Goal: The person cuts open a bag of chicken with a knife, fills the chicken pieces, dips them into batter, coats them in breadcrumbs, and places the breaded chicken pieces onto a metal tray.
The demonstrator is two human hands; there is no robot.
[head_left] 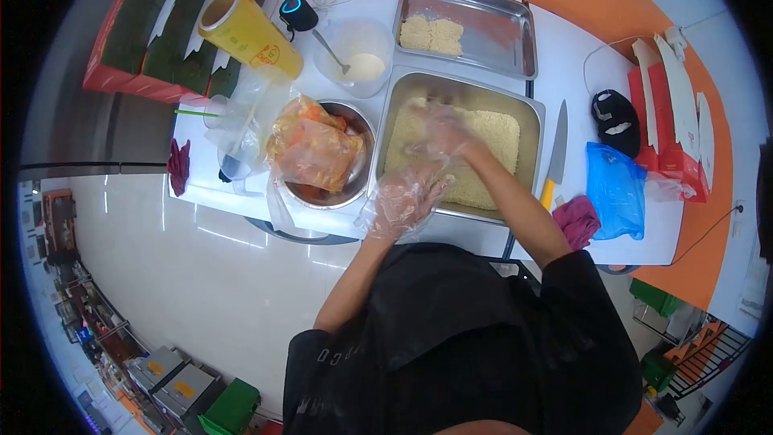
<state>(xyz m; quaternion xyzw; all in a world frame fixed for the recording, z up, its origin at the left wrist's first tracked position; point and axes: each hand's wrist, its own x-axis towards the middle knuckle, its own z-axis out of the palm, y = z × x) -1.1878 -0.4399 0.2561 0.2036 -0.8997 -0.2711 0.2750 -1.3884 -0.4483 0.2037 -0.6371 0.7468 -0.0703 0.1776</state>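
Observation:
A deep metal pan (529,105) holds pale crumbs (493,133). Over its left part is my right hand (443,130), in a clear plastic glove and smeared by motion. My left hand (407,197), gloved too, is at the pan's front left corner with its fingers spread and nothing in them. Left of the pan, a steel bowl (364,133) holds a plastic bag of orange-coloured food (314,149). Behind the pan, a shallow metal tray (499,24) bears crumb-coated pieces (431,35) at its left end.
A clear tub (364,67) with a spoon in pale liquid stands behind the bowl, near a yellow roll (254,36) and a black speaker (299,13). Right of the pan lie a yellow-handled knife (557,145), a maroon cloth (576,221), a blue bag (615,191) and a black cap (616,121).

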